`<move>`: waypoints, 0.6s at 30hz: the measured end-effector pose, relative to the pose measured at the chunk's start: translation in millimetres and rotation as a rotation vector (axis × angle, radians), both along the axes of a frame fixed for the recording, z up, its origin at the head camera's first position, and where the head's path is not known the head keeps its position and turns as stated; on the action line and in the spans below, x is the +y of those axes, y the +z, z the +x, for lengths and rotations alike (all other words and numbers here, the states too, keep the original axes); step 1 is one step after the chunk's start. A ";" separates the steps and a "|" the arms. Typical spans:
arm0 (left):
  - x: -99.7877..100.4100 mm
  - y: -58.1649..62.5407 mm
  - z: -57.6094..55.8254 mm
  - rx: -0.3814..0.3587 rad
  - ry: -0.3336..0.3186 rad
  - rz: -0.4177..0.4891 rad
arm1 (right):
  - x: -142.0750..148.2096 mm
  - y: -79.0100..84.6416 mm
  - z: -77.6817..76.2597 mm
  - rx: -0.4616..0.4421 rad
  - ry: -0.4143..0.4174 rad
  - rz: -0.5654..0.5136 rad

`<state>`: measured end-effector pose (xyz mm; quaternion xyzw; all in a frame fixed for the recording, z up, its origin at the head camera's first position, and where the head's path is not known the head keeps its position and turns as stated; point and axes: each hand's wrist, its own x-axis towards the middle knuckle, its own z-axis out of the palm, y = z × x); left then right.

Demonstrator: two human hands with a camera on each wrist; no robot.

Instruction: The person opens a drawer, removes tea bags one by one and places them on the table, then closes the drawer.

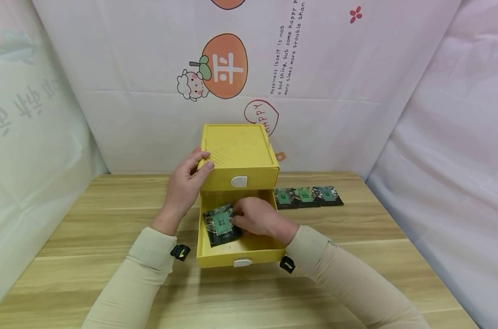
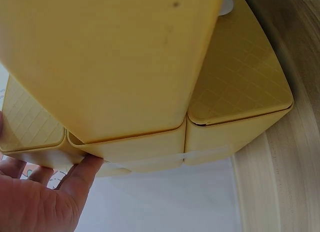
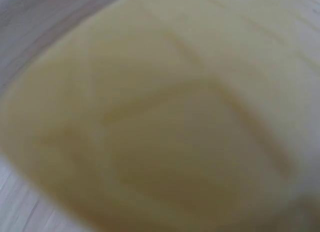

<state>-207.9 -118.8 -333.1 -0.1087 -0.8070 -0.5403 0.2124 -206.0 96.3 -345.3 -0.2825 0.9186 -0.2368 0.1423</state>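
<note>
A yellow drawer box (image 1: 238,151) stands on the table with its lower drawer (image 1: 241,259) pulled out. My left hand (image 1: 186,182) grips the box's upper left edge, fingertips on its top; in the left wrist view that hand's fingers (image 2: 86,173) touch the side panel. Inside the drawer lies a dark sachet (image 1: 222,224) with a green label, tilted against the left wall. My right hand (image 1: 259,217) reaches in and pinches the sachet's right edge, its fingertips partly hidden. The right wrist view is filled by blurred yellow plastic (image 3: 165,117), no hand showing.
Three similar dark sachets (image 1: 306,196) lie in a row on the wooden table (image 1: 380,256), right of the box. The upper drawer (image 1: 220,181), with a white handle, is closed. A printed white cloth (image 1: 150,128) hangs behind.
</note>
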 end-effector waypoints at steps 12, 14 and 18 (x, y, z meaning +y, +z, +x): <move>-0.5 0.0 0.3 -0.001 0.003 -0.001 | 3.7 3.1 1.6 -0.016 -0.049 -0.087; -0.7 0.5 0.3 -0.001 0.000 -0.003 | 4.6 4.0 2.1 -0.020 -0.053 -0.100; -1.1 0.5 -0.2 0.002 -0.002 -0.009 | 6.3 7.3 4.2 -0.017 -0.062 -0.125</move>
